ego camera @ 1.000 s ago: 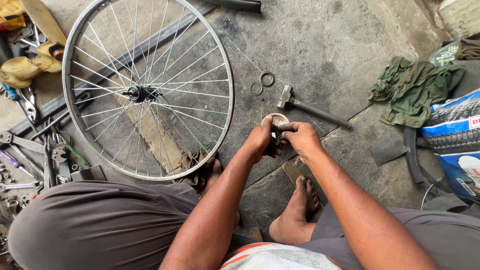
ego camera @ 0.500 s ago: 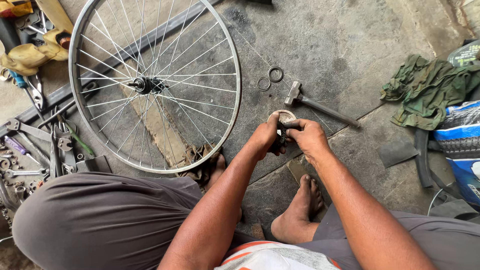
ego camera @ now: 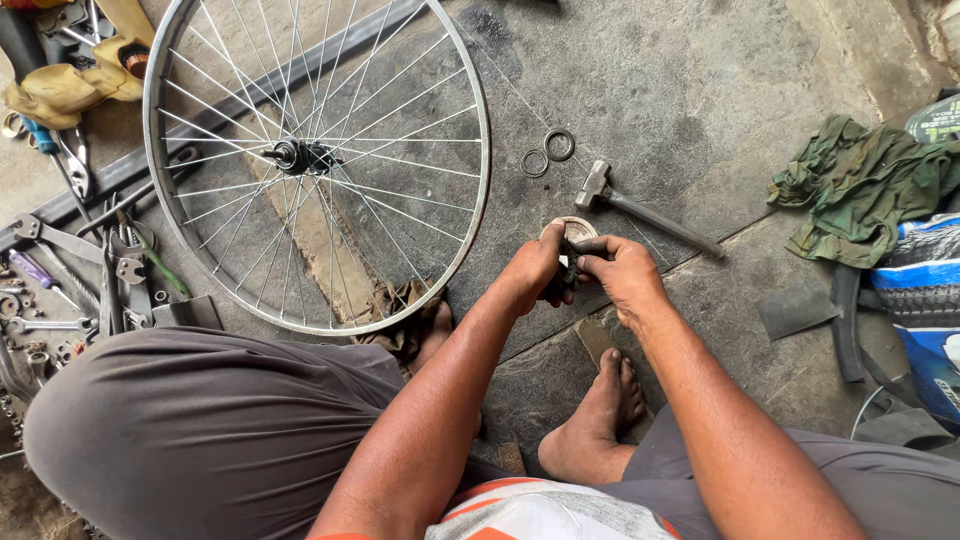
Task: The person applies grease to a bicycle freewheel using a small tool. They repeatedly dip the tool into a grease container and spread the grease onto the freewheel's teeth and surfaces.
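We squat barefoot on the stone floor (ego camera: 700, 90), both hands closed on a small dark toothed metal part (ego camera: 570, 262), likely a freewheel cog, held just above the floor near its middle, over a pale round disc (ego camera: 580, 226). Our left hand (ego camera: 535, 272) cups it from the side with fingers wrapped; our right hand (ego camera: 622, 275) pinches its upper edge between thumb and forefinger.

We judge the part stiff, dense for its size and probably greasy, so slippery. The safest hold looks to be across its flat faces or outer rim, away from the teeth.

Two loose metal rings (ego camera: 548, 152) and a hammer (ego camera: 640, 208) lie just beyond our hands. A spoked bicycle wheel (ego camera: 310, 160) lies flat toward the floor's far left, with spanners and pliers (ego camera: 70, 270) scattered at the left edge.

At the right edge a crumpled green cloth (ego camera: 860, 195) lies beside a blue-and-white printed sack (ego camera: 925, 310), rectangular and bulging. A black tyre (ego camera: 915, 298) and a strip of black rubber (ego camera: 848, 320) rest against it. A dark round label (ego camera: 940, 118) shows at the far right edge, too small to read.
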